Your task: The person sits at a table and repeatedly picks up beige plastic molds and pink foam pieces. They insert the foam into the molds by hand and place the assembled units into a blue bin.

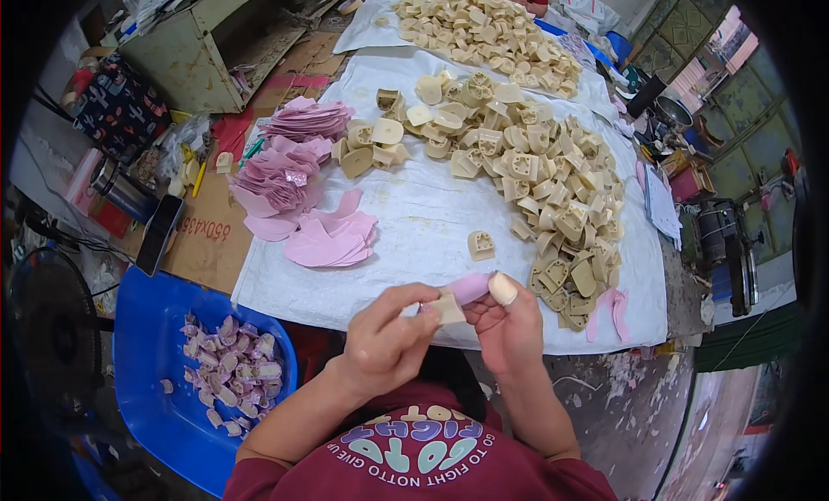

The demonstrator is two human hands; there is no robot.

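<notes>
In our grip we see a small cream block of matt plastic and a soft, smooth pink sheet piece. Beyond the grip, the bench's white woven cloth looks coarse; left, a glossy blue plastic tub.

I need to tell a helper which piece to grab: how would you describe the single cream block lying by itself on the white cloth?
Start at the white cloth covering the table, with the long curved heap of cream blocks down its right side. Just left of the heap's lower part, above the person's hands, lies the lone cream block. Unlike its neighbours, it touches nothing, with bare cloth all round it.
</notes>
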